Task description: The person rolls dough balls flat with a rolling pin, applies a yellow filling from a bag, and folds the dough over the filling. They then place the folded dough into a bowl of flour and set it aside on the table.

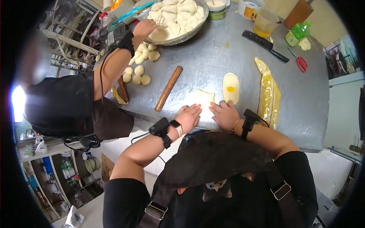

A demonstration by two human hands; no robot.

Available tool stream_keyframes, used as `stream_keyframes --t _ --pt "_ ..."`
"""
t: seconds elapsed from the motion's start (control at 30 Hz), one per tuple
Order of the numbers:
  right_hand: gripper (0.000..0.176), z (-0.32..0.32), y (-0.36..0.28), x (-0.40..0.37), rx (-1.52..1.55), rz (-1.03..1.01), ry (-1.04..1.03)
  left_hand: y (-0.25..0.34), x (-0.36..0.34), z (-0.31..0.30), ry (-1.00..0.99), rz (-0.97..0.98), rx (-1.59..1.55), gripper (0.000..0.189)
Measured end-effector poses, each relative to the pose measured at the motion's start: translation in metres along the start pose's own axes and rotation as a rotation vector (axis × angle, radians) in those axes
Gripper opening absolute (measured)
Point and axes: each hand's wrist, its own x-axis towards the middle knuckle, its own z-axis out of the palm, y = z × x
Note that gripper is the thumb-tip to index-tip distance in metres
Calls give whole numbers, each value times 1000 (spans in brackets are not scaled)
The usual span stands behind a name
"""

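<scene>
A thin, pale sheet of dough (205,97) lies on the metal table between my hands, its lower part washed out by glare. My left hand (189,117) rests palm down at its left side, fingers stretched out with the tips on the dough edge. From the right, my right hand (225,114) touches the opposite edge, its fingers spread and straight. Just beyond my right hand lies an oval dough piece (231,81) with a yellow spot of filling. A wooden rolling pin (169,89) lies to the left of the sheet. Neither hand's underside shows.
Left, a co-worker's hand (144,29) reaches by a large bowl (178,41) of dough pieces. Dough balls (139,70) sit below it. Right are a yellow plastic wrapper (268,93), a black-handled cleaver (262,42), red scissors (301,64), a green bottle (298,34) and a clear jug (265,23).
</scene>
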Motion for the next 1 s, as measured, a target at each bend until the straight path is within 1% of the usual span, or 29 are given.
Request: stream_keyframes --t 0.03,0.07,0.13,0.17,0.23,0.3,0.33,0.43,0.47,0.5,0.57,0.6,0.63,0.67,0.7,0.73,0.77,0.8,0.83,0.9,0.93,0.97,1.0 --pt "47 -9 1 4 25 12 -39 -6 5 -5 29 -32 36 51" --pt "50 -26 -4 11 23 98 96 -11 12 -9 54 -61 68 52" --pt "51 5 14 12 -58 99 140 -15 15 -11 82 -121 117 53" --pt "51 5 8 9 -84 98 148 -18 12 -13 105 -65 173 53" --pt "51 -5 16 17 -33 152 78 -33 22 -25 -55 -23 215 50" --pt "52 -32 3 28 48 252 -46 -15 36 -65 11 -61 110 46" --pt "50 -27 6 26 13 169 53 -17 38 -57 113 24 176 42" --pt "50 10 17 20 1 155 98 -40 37 -29 51 10 189 43" --pt "50 -11 17 29 58 222 -91 -42 44 -40 -20 1 192 42" --pt "49 -17 14 25 67 214 -76 -32 49 -59 -31 -36 159 41" --pt "48 -25 15 24 76 190 -28 -37 42 -47 6 19 213 40" --pt "39 -8 12 19 12 180 221 -39 33 -43 -32 2 175 38" --pt "36 4 25 18 84 213 109 -48 40 -43 -42 -4 149 36" --pt "34 -15 36 31 148 249 2 -54 54 -45 -44 -4 125 35" --pt "32 -25 39 32 233 293 -123 -47 79 -70 -206 -109 112 33" --pt "28 -24 57 32 241 395 -20 -41 105 -95 -367 -213 113 36" --pt "25 -24 96 42 228 483 103 -49 125 -107 -277 -242 -57 40" --pt "22 -20 123 47 225 568 221 -38 143 -114 -170 -330 -279 35" --pt "21 -14 137 47 245 557 159 -30 157 -98 -27 -276 -308 32" --pt "20 -4 164 54 273 537 61 -26 198 -44 274 -150 -344 27" --pt "17 2 166 58 276 490 79 -22 212 -16 252 -133 -316 24" --pt "16 1 167 58 294 477 140 -12 220 -13 231 -117 -289 22" --pt "14 1 169 56 314 462 197 -9 225 -11 227 -174 -370 14"
